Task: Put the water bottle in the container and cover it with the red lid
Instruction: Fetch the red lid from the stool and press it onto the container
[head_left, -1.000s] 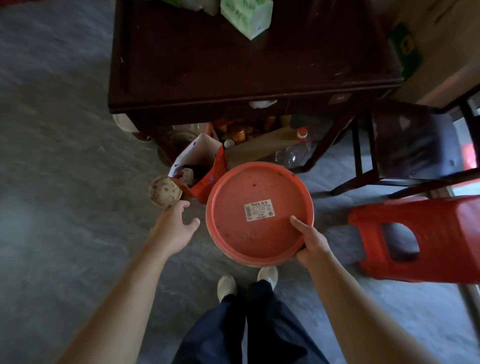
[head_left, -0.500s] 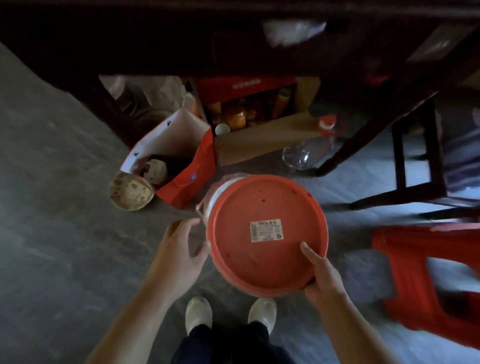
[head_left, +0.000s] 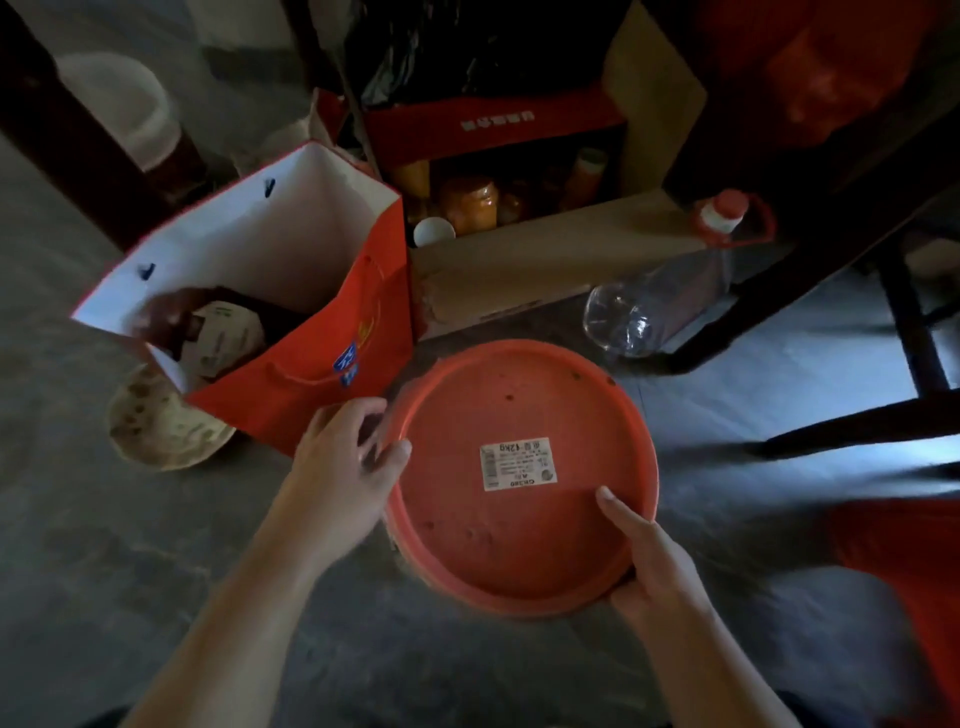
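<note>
Grey concrete floor (head_left: 130, 571) carries clutter. The red lid (head_left: 519, 519) bears a white sticker (head_left: 522, 464) reading "12kg". Right hand (head_left: 657, 561) has a closed grip on its 4 o'clock rim; left hand (head_left: 340, 478), fingers loosely spread, touches 9 o'clock.

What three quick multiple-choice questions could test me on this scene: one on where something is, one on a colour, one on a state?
1. Where does the clear plastic bottle lie?
A. on the floor beyond the red lid
B. inside the gift bag
C. in a hand

2. What colour is the bottle's cap?
A. blue
B. red
C. green

3. How is the lid held?
A. left hand alone
B. no hand
C. both hands at its rim

Answers: 1 A, it lies by the cardboard box; 2 B, the cap shows red; 3 C, the right hand grips the near edge and the left touches the left edge.
</note>
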